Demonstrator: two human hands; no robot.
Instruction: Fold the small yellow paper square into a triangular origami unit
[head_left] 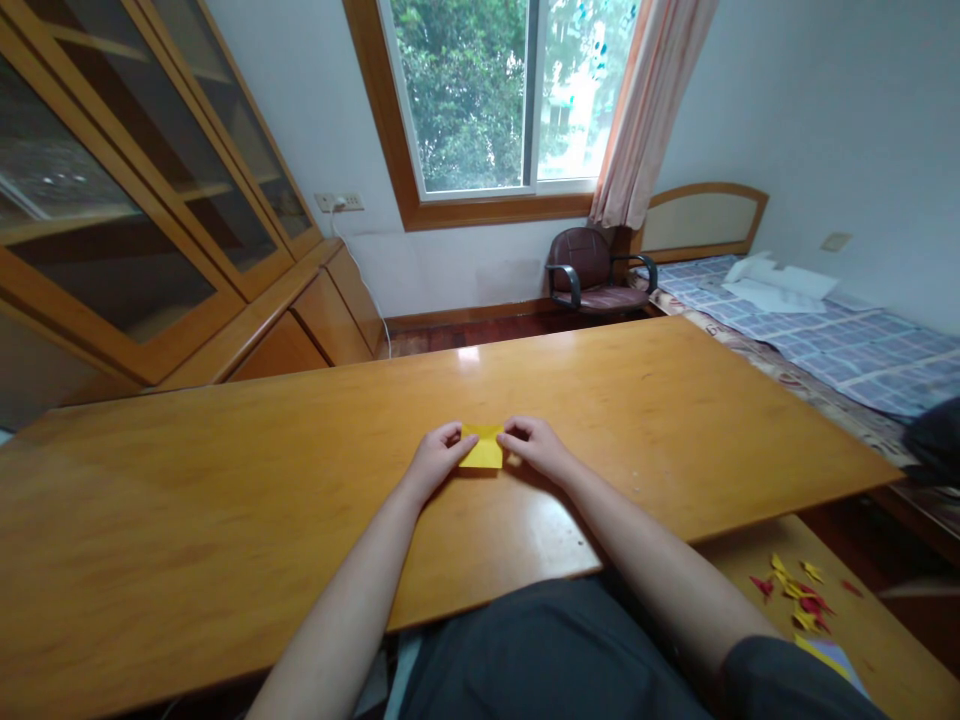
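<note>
We held the yellow paper [481, 456] between our two hands, in front of our body and over the table [300, 500]. The fingers of our left hand [435, 465] were pinched on its upper left edge, the thumb lying over the face; those of our right hand [544, 452] were closed at its upper right corner. So the sheet spanned the gap crosswise, neither hand nearer, its lower edge pointing towards us. We could not tell a clear long axis.

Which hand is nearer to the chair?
The right hand: at the paper's right edge, across the table from the chair. The left hand, at the left edge, is farther away.
</note>
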